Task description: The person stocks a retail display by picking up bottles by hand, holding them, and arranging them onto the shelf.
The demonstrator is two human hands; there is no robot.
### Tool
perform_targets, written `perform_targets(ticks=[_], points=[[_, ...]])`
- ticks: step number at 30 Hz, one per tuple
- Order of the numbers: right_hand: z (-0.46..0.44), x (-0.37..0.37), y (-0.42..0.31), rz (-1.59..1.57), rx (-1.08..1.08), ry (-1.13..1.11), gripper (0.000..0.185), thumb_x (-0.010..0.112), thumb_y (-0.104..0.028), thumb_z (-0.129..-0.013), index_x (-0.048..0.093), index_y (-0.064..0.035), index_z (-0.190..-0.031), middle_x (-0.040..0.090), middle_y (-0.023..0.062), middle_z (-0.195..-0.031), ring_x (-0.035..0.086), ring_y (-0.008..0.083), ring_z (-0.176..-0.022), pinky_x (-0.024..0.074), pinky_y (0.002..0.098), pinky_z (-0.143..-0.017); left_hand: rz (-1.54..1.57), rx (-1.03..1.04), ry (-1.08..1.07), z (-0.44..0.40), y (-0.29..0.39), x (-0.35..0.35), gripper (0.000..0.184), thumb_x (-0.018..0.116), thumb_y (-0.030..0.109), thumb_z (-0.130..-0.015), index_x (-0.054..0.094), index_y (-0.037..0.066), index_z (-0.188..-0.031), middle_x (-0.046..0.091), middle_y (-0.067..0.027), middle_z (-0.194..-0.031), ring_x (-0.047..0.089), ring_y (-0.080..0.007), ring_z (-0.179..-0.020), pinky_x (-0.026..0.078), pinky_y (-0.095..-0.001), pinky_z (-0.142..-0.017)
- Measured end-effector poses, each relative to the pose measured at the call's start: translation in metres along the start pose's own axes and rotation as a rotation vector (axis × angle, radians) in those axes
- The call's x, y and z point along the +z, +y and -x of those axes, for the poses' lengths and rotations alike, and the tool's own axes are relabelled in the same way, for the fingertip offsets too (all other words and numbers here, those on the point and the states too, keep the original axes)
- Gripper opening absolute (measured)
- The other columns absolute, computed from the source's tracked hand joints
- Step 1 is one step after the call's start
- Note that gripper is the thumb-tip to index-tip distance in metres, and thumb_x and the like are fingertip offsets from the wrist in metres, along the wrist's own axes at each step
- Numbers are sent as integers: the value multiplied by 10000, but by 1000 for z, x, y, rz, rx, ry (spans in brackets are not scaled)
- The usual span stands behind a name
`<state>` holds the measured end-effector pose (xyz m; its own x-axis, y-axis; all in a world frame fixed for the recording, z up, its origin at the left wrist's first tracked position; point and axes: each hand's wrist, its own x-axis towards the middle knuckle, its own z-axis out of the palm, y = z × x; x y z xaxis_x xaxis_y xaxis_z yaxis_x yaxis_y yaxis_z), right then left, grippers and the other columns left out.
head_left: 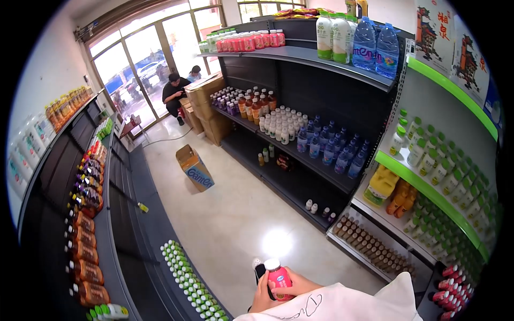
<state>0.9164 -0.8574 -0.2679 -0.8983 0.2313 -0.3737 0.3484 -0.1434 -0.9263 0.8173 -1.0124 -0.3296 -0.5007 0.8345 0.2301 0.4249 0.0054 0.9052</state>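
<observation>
A pink bottle with a white cap (279, 277) is upright in front of my body, at the bottom middle of the head view. My left hand (262, 296) is closed around its left side. On the other side, my right hand (296, 284) wraps the lower part, fingers across the front. The bottle's base is hidden by the fingers and my white sleeve (342, 302). One shoe (257, 263) shows on the floor just beyond the bottle.
Shelves of drinks line both sides: brown bottles (83, 246) and green-capped bottles (182, 273) left, blue bottles (326, 144) and white bottles (281, 124) right. A cardboard box (197, 174) stands on the aisle floor. Two people (174, 93) sit near stacked cartons (206, 101) by the glass doors.
</observation>
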Motion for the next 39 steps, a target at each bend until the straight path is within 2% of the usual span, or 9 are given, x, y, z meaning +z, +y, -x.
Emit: perform_targets(ticks=[4,10,19,22,24,28,32,34,39], points=[[-82,-12,-42,-16,-116,86,762,778,-360,-821,383,-18,-1376,586,139,-1186,590,226,-1092,472,347,-927,-57,120,-60,-102,-14,-59,1157,935,296,-585,253,31,-1481,451,-253,-1344,508,-408,-1213,450,-470,-982],[-189,-33,-128,22,-294,185,724,783,-365,-805,413,-23,-1324,604,158,-1147,614,231,-1042,489,346,-879,-219,388,-53,-241,-36,-138,1088,925,250,-561,328,-6,-1433,464,-247,-1326,518,-417,-1171,456,-479,-961],[-277,-62,-172,218,-64,192,747,764,-475,-794,473,-41,-1327,656,195,-1109,658,277,-1013,501,349,-871,-114,163,-117,-308,-98,-169,1088,924,280,-598,305,9,-1450,444,-249,-1349,488,-407,-1229,440,-466,-1001],[-310,-73,-158,202,-35,182,757,760,-497,-791,482,-26,-1315,663,182,-1098,664,271,-993,499,346,-872,-94,62,-177,-327,-113,-171,1214,942,292,-576,192,53,-1501,435,-247,-1364,521,-388,-1235,462,-454,-986],[-327,-84,-164,199,38,196,768,758,-502,-790,476,-22,-1318,664,178,-1099,664,271,-991,500,347,-871,-100,104,-223,-357,-125,-173,1215,936,287,-589,174,50,-1505,428,-251,-1366,520,-391,-1231,456,-458,-995],[-380,-119,-165,165,-102,282,759,750,-478,-799,456,-25,-1331,657,197,-1094,661,290,-992,497,351,-871,-168,228,-275,-425,-155,-179,1233,937,272,-573,159,49,-1502,408,-257,-1382,495,-411,-1251,442,-465,-1011],[-427,-172,-230,311,-45,260,770,746,-479,-782,456,-26,-1332,673,216,-1054,675,330,-966,512,365,-846,-116,208,-298,-518,-164,-190,1202,923,239,-569,195,50,-1506,397,-272,-1410,474,-419,-1275,417,-460,-1045],[-457,-196,-242,291,-126,321,801,753,-485,-769,443,-49,-1365,677,222,-1057,680,343,-982,517,369,-851,-31,146,-337,-570,-164,-195,1144,908,226,-586,247,26,-1498,401,-283,-1408,476,-430,-1260,415,-460,-1049],[-509,-252,-289,201,-434,667,756,791,-401,-779,466,-44,-1360,647,216,-1153,669,310,-1029,515,375,-885,-122,462,-324,-704,-156,-191,1149,881,167,-555,248,27,-1504,367,-282,-1464,494,-427,-1240,434,-458,-1006]])
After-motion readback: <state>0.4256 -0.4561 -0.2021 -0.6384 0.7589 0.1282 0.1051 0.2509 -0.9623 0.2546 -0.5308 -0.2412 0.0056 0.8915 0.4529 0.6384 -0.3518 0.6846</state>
